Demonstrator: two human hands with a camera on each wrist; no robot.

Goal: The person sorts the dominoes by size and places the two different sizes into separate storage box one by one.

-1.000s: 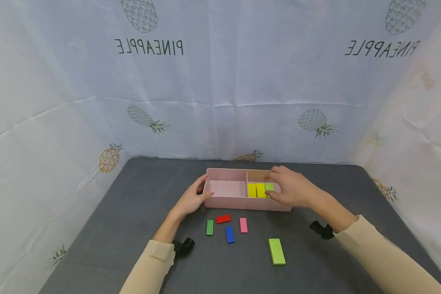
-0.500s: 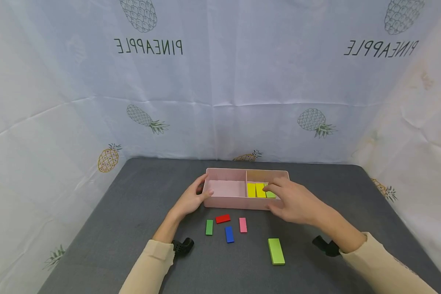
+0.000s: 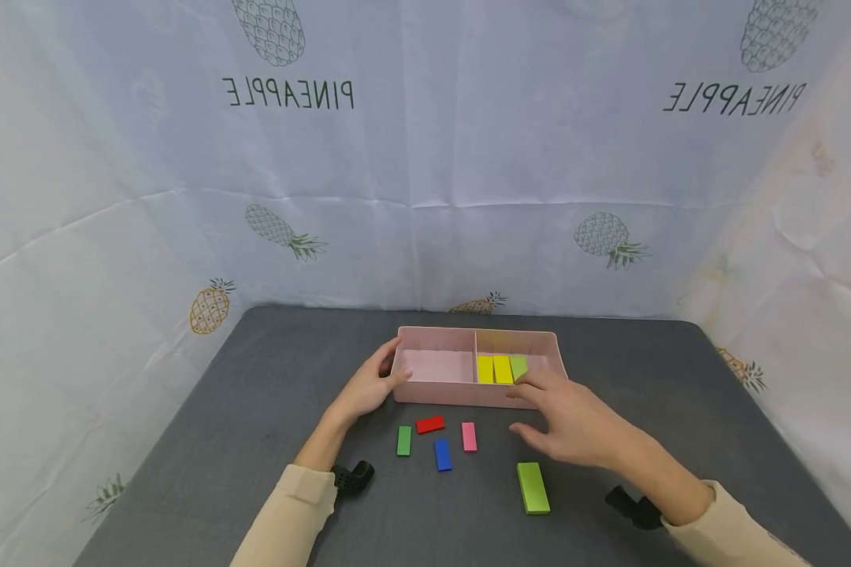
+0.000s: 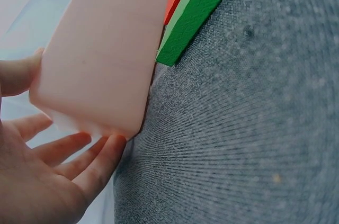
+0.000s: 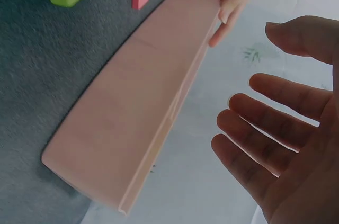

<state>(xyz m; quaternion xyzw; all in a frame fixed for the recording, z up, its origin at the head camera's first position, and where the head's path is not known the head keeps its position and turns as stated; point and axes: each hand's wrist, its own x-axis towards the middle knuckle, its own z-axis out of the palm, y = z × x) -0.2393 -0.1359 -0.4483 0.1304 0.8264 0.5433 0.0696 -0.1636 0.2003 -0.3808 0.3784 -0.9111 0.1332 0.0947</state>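
Note:
A pink two-compartment box (image 3: 440, 392) stands on the dark table. My left hand (image 3: 366, 386) holds its left end, with the thumb at the near rim and the fingers round the end wall. In the left wrist view the fingertips touch the box (image 4: 98, 49). Two yellow blocks (image 3: 502, 369) and a light green block (image 3: 518, 367) stand side by side in the right compartment; the left compartment holds nothing. My right hand (image 3: 574, 421) hovers just in front of the box's right half. In the right wrist view its fingers (image 5: 270, 113) are spread, with nothing between them.
In front of the box lie a red block (image 3: 429, 424), a green block (image 3: 404, 441), a blue block (image 3: 443, 455) and a pink block (image 3: 469, 437). A larger light green block (image 3: 533, 488) lies nearer, at the right. A patterned white curtain (image 3: 440, 157) hangs behind the table.
My right hand has let go of the light green block inside the right compartment. It has drawn back toward me, out of the box. The left hand stays on the box's left end.

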